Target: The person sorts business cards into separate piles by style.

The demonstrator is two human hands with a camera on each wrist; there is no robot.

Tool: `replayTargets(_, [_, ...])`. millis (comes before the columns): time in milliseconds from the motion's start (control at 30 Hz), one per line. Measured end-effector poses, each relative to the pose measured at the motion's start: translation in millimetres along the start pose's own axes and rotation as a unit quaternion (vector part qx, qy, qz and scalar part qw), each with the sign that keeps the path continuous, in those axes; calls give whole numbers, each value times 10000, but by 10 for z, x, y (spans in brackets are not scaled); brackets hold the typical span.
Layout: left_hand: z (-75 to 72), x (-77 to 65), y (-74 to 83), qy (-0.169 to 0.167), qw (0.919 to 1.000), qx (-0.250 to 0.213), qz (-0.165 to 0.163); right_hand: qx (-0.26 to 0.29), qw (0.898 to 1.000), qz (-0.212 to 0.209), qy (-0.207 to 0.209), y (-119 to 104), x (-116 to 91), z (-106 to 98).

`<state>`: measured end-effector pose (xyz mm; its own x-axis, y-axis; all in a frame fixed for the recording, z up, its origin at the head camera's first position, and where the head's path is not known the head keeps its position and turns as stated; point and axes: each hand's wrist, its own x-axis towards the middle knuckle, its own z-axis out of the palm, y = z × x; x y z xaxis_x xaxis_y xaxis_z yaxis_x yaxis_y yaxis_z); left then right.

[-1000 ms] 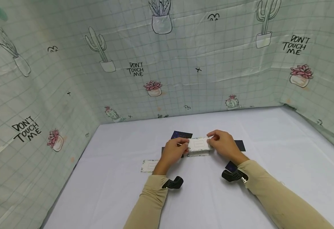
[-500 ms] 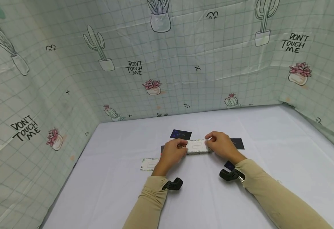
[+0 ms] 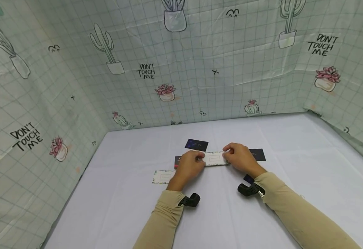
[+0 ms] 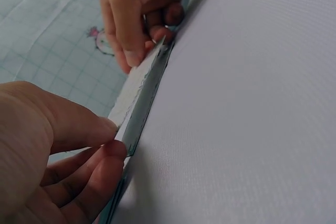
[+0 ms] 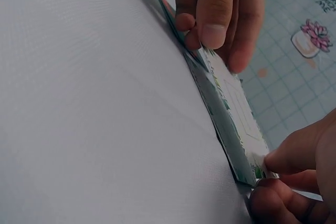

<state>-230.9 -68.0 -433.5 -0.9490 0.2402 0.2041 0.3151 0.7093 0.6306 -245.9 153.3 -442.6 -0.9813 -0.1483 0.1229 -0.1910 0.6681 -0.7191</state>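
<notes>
A white card with a leafy printed border lies level between my two hands, low over the table. My left hand pinches its left end between thumb and fingers. At the opposite end, my right hand pinches it the same way. In the right wrist view, the held card sits slightly above another card, whose edge shows just beneath it. The left wrist view gives the same thin gap under the held card.
A dark card with blue marks lies behind the hands. Left of them are a black-and-red card and another leafy white card. A black card and a dark blue card lie partly hidden by the right arm.
Both hands have brought the white card down toward the table. The card edge seen below it a second ago is now covered in the head view.
</notes>
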Motion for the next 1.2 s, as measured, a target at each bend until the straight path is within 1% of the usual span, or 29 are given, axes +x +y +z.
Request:
replayTargets(100, [3, 2, 13, 14, 9999, 106, 110, -143, 9999, -40, 34, -5, -8, 8])
replayTargets(233, [5, -2, 26, 13, 9997, 200, 153, -269, 9996, -37, 55, -3, -9, 20])
replayTargets(433, [6, -16, 42, -21, 9997, 256, 2, -364, 9993, -16, 75, -3, -2, 38])
replayTargets(633, [2, -24, 46, 46, 9998, 81, -159, -408, 9992, 33, 41, -14, -2, 43])
replayTargets(900, [10, -7, 4, 109, 9999, 6, -123, -474, 9988, -31, 84, -26, -14, 33])
replayTargets(1200, [-1, -19, 39, 139, 9997, -12, -223, -479, 9988, -50, 98, -22, -8, 46])
